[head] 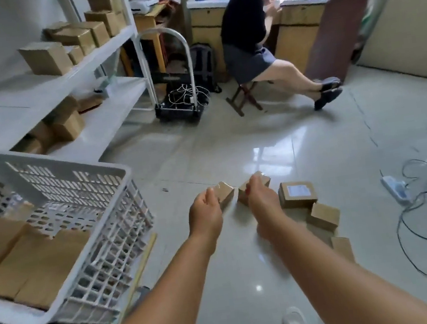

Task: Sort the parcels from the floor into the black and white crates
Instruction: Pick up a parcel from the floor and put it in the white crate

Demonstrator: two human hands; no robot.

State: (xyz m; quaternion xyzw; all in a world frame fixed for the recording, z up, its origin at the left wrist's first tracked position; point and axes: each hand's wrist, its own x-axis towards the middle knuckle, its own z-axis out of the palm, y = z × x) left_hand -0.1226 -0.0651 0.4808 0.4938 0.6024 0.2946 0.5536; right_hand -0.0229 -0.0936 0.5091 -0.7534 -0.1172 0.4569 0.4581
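Each grip pinches a small parcel — left hand (205, 212), right hand (262, 198) — white crate (53, 181) beside.

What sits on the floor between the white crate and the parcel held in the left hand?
In the head view, only bare tile lies between the white crate and the parcel held by the left hand.

We reach both arms out over the tiled floor (232, 145): our left hand (205, 213) grips 1 small cardboard parcel (225, 193) and our right hand (263, 200) grips another parcel (263, 179), the 2 nearly touching. Just right, a labelled parcel (297, 194) and 2 plain parcels (324, 215) lie on the floor. At left, the white crate (53, 181) holds brown boxes (26, 265).
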